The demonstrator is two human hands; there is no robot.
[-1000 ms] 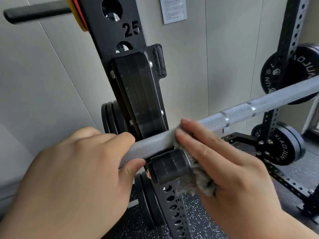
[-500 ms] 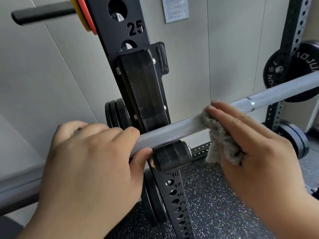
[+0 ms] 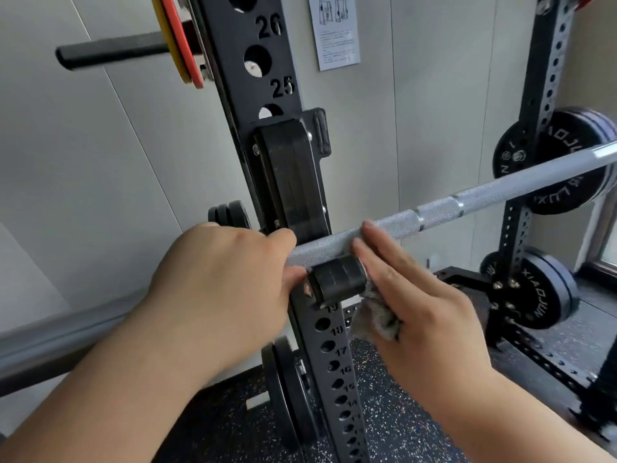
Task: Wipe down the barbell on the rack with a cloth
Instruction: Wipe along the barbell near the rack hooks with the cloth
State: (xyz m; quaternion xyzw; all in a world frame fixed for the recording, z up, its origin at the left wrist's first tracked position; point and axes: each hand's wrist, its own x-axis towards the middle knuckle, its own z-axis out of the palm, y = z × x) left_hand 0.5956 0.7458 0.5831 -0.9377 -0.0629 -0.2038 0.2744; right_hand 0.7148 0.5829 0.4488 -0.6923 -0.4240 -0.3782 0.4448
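At nine o'clock of the hook [image 3: 337,279], the left hand [image 3: 220,282] clamps the barbell [image 3: 434,215]; the right hand [image 3: 424,295], at three o'clock, presses the cloth [image 3: 377,315] against it. Risk: cloth snagging on the hook, knuckles striking it.

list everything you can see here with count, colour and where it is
barbell: one, silver, across the rack hook, running up to the right
cloth: one, grey, under the right hand, beside the hook
rack uprights: two, black, centre and far right
hook: one, black, on the centre upright
weight plates: several, black, stored on both uprights; thin red and yellow ones top left
paper notice: one, white, on the wall
left hand: gripping the bar left of the hook
right hand: pressing the cloth to the bar
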